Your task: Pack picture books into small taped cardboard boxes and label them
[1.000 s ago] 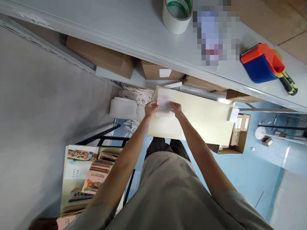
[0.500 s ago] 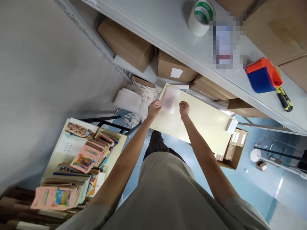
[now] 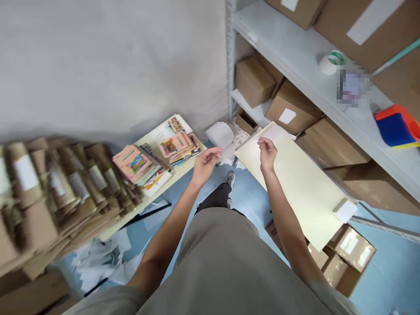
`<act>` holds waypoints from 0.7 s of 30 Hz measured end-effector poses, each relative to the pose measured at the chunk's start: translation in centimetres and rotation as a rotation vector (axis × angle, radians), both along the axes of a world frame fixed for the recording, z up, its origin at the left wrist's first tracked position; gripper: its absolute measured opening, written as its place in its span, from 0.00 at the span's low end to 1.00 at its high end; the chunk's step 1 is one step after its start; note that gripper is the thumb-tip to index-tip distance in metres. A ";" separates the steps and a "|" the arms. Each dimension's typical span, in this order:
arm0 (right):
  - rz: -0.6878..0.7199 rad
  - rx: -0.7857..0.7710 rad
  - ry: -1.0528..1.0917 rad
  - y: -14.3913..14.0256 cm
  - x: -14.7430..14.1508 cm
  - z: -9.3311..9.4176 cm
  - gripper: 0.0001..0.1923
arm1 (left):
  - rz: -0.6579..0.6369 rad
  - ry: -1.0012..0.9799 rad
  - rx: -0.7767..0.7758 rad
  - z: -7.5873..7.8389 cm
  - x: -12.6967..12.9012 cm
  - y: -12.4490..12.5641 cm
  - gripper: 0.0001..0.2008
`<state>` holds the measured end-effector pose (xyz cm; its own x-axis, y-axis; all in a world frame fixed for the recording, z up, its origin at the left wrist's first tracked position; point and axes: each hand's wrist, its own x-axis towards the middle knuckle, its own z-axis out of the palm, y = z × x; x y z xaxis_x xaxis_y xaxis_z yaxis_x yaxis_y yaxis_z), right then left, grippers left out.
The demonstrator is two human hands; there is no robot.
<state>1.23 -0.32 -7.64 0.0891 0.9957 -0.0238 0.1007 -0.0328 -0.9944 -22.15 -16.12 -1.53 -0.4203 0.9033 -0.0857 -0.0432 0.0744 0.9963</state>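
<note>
My left hand [image 3: 206,165] is raised between the two tables, its thumb and fingers brought together towards the right. A faint translucent patch shows by its fingertips, but I cannot make out what the hand holds. My right hand [image 3: 268,154] is closed in a pinch above the left side of the pale yellow table [image 3: 305,183]. Anything between its fingers is too small or too clear to name. A whitish translucent sheet [image 3: 278,132] lies at the table's far end. To the left, stacks of pink-covered booklets [image 3: 133,162] lie on another pale table [image 3: 157,192].
Brown folders [image 3: 78,183] crowd the left table. Shelves [image 3: 282,30] on the right hold cardboard boxes [image 3: 295,107], a tape roll [image 3: 332,62] and a red-and-blue tape dispenser [image 3: 395,127]. A white block [image 3: 345,211] sits at the table's near right corner; open boxes [image 3: 351,249] stand below.
My view has swung left, bringing the booklets and folders further in. Both hands have moved left and back from the sheet at the table's far end.
</note>
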 end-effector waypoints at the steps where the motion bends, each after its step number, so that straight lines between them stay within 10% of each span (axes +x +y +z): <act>1: 0.044 0.019 0.028 -1.2 -1.5 0.7 0.20 | 0.057 -0.004 -0.003 1.0 -1.0 -2.6 0.22; 10: 0.527 0.044 0.160 -13.2 -17.9 7.0 0.28 | 0.581 0.031 0.120 7.3 -10.8 -21.7 0.30; 21: 1.168 -0.084 0.234 -33.0 -39.7 12.6 0.31 | 1.085 0.102 0.142 5.7 -27.6 -45.1 0.29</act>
